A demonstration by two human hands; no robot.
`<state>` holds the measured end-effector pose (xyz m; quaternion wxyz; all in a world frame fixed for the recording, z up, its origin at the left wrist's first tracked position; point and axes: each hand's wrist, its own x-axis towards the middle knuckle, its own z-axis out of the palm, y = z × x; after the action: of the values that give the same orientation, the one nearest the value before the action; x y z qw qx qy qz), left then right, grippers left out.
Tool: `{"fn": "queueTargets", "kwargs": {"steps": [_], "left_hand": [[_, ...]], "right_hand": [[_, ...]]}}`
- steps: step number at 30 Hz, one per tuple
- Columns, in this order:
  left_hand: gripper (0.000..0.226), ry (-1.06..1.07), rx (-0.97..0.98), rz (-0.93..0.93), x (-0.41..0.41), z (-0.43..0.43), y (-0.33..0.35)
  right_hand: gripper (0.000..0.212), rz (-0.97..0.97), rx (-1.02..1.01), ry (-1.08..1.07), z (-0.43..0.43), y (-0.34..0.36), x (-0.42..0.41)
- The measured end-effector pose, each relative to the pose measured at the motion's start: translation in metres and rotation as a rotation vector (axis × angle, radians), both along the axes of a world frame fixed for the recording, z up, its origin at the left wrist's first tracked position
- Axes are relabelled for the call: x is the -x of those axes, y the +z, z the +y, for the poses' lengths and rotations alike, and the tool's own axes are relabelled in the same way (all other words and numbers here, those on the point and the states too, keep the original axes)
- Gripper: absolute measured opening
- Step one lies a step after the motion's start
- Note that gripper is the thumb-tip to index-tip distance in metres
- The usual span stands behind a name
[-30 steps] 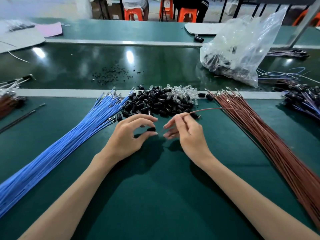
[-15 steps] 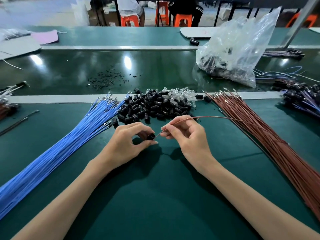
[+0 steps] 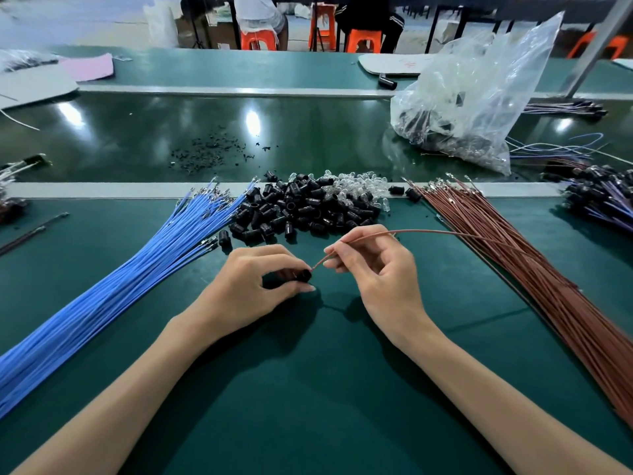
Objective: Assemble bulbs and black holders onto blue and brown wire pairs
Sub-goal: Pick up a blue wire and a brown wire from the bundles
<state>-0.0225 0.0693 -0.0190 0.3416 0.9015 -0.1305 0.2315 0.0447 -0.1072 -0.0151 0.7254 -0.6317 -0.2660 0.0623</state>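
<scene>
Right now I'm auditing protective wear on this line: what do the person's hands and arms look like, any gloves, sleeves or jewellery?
Nothing is worn. The left hand and right hand are bare: no gloves or rings show. The left forearm and right forearm are bare to the frame edge, with no sleeve, watch or wrist strap in view.
</scene>
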Motion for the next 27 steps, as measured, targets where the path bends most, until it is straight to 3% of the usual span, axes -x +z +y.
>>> {"fn": "queueTargets", "kwargs": {"steps": [9,16,27], "left_hand": [[0.022,-0.029,-0.02,0.019,0.003,-0.005,0.002],[0.022,0.04,0.089,0.032,0.006,-0.011,0.005],[0.028,0.082,0.243,0.112,0.009,-0.014,0.01]], "right_hand": [[0.018,-0.047,0.12,0.04,-0.001,-0.002,-0.001],[0.017,-0.092,0.136,-0.012,-0.002,-0.002,-0.002],[0.016,-0.013,0.18,0.125,-0.005,0.002,-0.001]]}}
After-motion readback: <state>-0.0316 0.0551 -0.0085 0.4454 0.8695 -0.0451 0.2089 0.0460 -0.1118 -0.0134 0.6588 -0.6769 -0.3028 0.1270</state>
